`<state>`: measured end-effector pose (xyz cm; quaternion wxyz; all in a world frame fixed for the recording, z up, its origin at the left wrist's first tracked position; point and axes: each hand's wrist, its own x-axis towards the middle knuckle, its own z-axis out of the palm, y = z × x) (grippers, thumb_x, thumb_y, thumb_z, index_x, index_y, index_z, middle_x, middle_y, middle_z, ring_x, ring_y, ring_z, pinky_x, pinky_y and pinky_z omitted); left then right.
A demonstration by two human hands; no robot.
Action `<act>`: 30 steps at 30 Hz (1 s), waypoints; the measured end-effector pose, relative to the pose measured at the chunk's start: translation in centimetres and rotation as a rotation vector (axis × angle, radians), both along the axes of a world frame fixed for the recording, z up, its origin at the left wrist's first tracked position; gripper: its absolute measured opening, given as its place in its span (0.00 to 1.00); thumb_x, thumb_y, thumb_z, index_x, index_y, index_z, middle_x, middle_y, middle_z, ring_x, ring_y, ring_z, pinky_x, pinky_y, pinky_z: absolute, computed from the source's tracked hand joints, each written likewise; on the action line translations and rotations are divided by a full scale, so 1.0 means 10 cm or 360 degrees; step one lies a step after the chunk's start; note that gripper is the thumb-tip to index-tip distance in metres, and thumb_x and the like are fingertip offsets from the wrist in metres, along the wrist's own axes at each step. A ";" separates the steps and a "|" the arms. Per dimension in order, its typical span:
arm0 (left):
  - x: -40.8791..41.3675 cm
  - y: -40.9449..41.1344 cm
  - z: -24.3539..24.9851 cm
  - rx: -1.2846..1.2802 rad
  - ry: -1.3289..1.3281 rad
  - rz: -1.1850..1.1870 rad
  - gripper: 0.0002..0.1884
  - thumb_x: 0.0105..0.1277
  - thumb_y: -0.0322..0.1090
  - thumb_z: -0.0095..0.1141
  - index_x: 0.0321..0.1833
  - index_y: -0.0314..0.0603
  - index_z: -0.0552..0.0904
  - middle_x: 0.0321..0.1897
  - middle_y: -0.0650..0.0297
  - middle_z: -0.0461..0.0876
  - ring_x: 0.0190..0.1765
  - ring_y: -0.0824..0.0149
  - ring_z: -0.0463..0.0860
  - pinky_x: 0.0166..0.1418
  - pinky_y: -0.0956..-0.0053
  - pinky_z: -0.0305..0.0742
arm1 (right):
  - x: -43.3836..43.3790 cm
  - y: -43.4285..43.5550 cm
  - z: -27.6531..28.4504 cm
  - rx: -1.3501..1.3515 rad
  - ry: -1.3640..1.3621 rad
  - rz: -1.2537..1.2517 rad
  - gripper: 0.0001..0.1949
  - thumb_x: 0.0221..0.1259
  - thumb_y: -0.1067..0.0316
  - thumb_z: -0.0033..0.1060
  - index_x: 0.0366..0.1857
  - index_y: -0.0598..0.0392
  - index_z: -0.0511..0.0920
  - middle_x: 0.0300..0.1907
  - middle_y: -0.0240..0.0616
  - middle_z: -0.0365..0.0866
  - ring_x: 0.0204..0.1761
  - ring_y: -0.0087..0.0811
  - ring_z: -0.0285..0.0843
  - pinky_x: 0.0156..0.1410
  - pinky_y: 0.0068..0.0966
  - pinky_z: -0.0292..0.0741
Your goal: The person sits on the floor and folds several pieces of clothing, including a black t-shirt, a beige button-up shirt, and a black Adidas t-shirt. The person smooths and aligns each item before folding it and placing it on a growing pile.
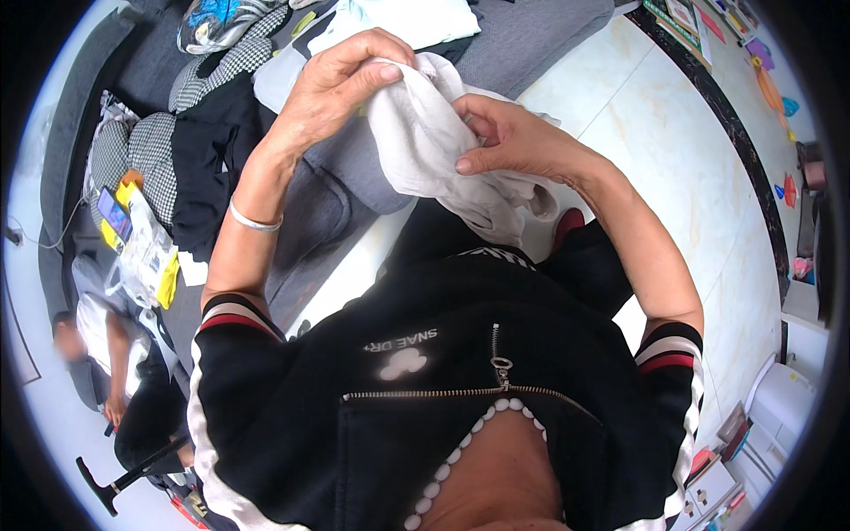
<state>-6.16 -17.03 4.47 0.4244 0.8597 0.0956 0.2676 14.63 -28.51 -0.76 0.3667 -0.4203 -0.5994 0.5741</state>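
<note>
Between my two hands hangs a crumpled off-white cloth garment (425, 139), its loose folds falling towards my lap. Thumb and fingers of my left hand (355, 79) pinch its upper edge. My right hand (508, 136) is at the cloth's right side, the curled fingers partly behind a fold and the thumb lying along the front. What kind of garment it is cannot be told from the folds. Beyond my hands, a pale light-blue folded cloth (398, 23) lies on the grey sofa (544, 40). A black garment (216, 146) is spread to the left of my left forearm.
Houndstooth cushions (153, 143) and a clear plastic bag with blue contents (222, 23) rest on the sofa. A phone (114, 214) leans by a yellow-and-white plastic bag (143, 245). Another person (113, 338) sits at left, near a black-handled stick (99, 488). Pale floor tiles (690, 133) extend right.
</note>
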 end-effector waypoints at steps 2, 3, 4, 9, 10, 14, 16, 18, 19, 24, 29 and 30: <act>-0.03 0.01 0.03 0.0007 0.0112 0.0051 0.08 0.64 0.34 0.54 0.42 0.41 0.77 0.39 0.66 0.74 0.42 0.74 0.71 0.46 0.80 0.67 | 0.02 0.01 0.00 0.0016 -0.0018 -0.0027 0.14 0.54 0.62 0.64 0.39 0.59 0.76 0.30 0.27 0.77 0.33 0.16 0.70 0.39 0.14 0.67; -0.05 0.02 0.04 0.0027 0.0169 0.0073 0.08 0.63 0.34 0.54 0.43 0.41 0.77 0.38 0.66 0.73 0.42 0.74 0.71 0.46 0.80 0.66 | 0.06 0.02 0.02 -0.0028 -0.0031 -0.0039 0.12 0.55 0.62 0.63 0.38 0.59 0.77 0.29 0.27 0.77 0.33 0.16 0.70 0.39 0.14 0.67; -0.07 0.02 0.04 0.0047 0.0226 0.0094 0.09 0.63 0.34 0.55 0.44 0.41 0.77 0.37 0.67 0.72 0.43 0.74 0.70 0.45 0.81 0.66 | 0.11 0.03 0.04 -0.0071 -0.0043 -0.0052 0.11 0.56 0.63 0.61 0.37 0.59 0.78 0.29 0.26 0.77 0.32 0.16 0.71 0.39 0.13 0.67; -0.07 -0.04 0.02 -0.0008 0.0447 0.0155 0.16 0.61 0.35 0.58 0.50 0.42 0.76 0.40 0.67 0.70 0.45 0.72 0.69 0.50 0.79 0.65 | 0.24 -0.01 0.19 -0.0155 0.0017 -0.0241 0.10 0.59 0.61 0.59 0.36 0.55 0.80 0.28 0.26 0.77 0.31 0.16 0.72 0.38 0.14 0.70; -0.06 -0.04 0.01 0.0073 0.0470 0.0151 0.16 0.61 0.35 0.58 0.50 0.42 0.76 0.40 0.67 0.71 0.45 0.72 0.69 0.51 0.78 0.65 | 0.24 -0.02 0.21 -0.0156 0.0028 -0.0249 0.10 0.59 0.60 0.59 0.36 0.55 0.80 0.28 0.27 0.78 0.31 0.17 0.73 0.39 0.14 0.70; -0.03 -0.02 0.04 0.0144 0.0560 0.0122 0.13 0.64 0.40 0.54 0.48 0.42 0.77 0.40 0.68 0.71 0.45 0.71 0.70 0.51 0.77 0.65 | 0.27 -0.05 0.21 -0.0138 0.0071 -0.0200 0.12 0.56 0.56 0.61 0.37 0.52 0.79 0.29 0.27 0.78 0.33 0.19 0.75 0.42 0.15 0.71; -0.03 0.00 0.08 0.0177 0.0561 0.0093 0.13 0.65 0.43 0.52 0.45 0.42 0.78 0.39 0.68 0.71 0.44 0.72 0.70 0.49 0.78 0.65 | 0.28 -0.05 0.19 -0.0064 0.0079 -0.0179 0.10 0.57 0.57 0.61 0.35 0.50 0.78 0.27 0.24 0.76 0.30 0.13 0.70 0.37 0.12 0.67; -0.01 0.07 0.07 0.0215 0.0512 0.0038 0.13 0.67 0.45 0.50 0.41 0.42 0.79 0.36 0.69 0.71 0.41 0.74 0.69 0.46 0.80 0.65 | 0.28 -0.05 0.19 -0.0012 0.0076 -0.0180 0.09 0.58 0.57 0.60 0.35 0.49 0.78 0.27 0.22 0.75 0.29 0.10 0.67 0.34 0.10 0.66; 0.00 0.07 0.08 0.0220 0.0513 0.0052 0.14 0.67 0.45 0.50 0.40 0.41 0.79 0.35 0.69 0.70 0.39 0.74 0.69 0.44 0.80 0.65 | 0.27 -0.05 0.22 0.0004 0.0069 -0.0190 0.09 0.58 0.57 0.59 0.36 0.50 0.78 0.27 0.23 0.75 0.29 0.10 0.67 0.34 0.10 0.66; 0.10 0.01 0.15 0.0120 0.0484 0.0019 0.13 0.67 0.42 0.50 0.35 0.38 0.78 0.32 0.70 0.69 0.35 0.76 0.68 0.40 0.81 0.63 | 0.21 -0.06 0.31 -0.0085 -0.0014 -0.0188 0.11 0.60 0.59 0.57 0.41 0.53 0.78 0.31 0.25 0.77 0.30 0.12 0.70 0.37 0.10 0.67; 0.17 -0.04 0.16 0.0146 0.0431 0.0008 0.11 0.67 0.41 0.51 0.35 0.41 0.78 0.32 0.74 0.69 0.31 0.81 0.63 0.32 0.85 0.60 | 0.12 -0.03 0.26 -0.0006 -0.0124 -0.0129 0.10 0.60 0.61 0.57 0.39 0.54 0.79 0.33 0.26 0.78 0.33 0.14 0.71 0.41 0.11 0.68; 0.18 -0.04 0.16 0.0128 0.0426 0.0003 0.10 0.66 0.40 0.52 0.36 0.41 0.78 0.33 0.74 0.69 0.31 0.81 0.64 0.32 0.85 0.60 | 0.10 -0.03 0.27 0.0020 -0.0150 -0.0153 0.10 0.59 0.60 0.57 0.37 0.54 0.80 0.31 0.26 0.77 0.33 0.14 0.72 0.40 0.11 0.67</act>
